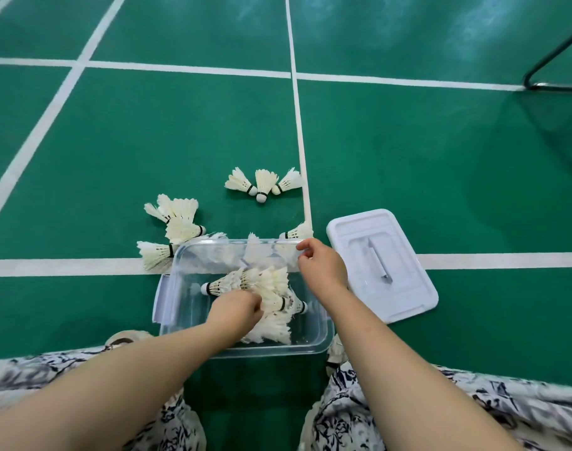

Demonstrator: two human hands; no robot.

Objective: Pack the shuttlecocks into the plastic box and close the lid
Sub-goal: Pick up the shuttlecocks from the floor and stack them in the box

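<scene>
A clear plastic box [180, 265] stands open on the green court floor in front of my knees. Several white feather shuttlecocks [271, 307] lie inside it. My left hand [235, 309] is down in the box, fingers closed on shuttlecocks there. My right hand [322, 263] hovers over the box's far right corner, fingers loosely curled, holding nothing. The white lid [405, 301] lies flat on the floor to the right of the box. Loose shuttlecocks lie beyond the box: a group of three [263, 183], a cluster at the left [177, 222], one [297, 232] by the far right corner.
White court lines [299, 125] cross the green floor. A black metal stand [551, 60] with netting sits at the far right. My patterned skirt [408, 411] covers both knees at the bottom. Another shuttlecock [336, 353] lies beside my right knee.
</scene>
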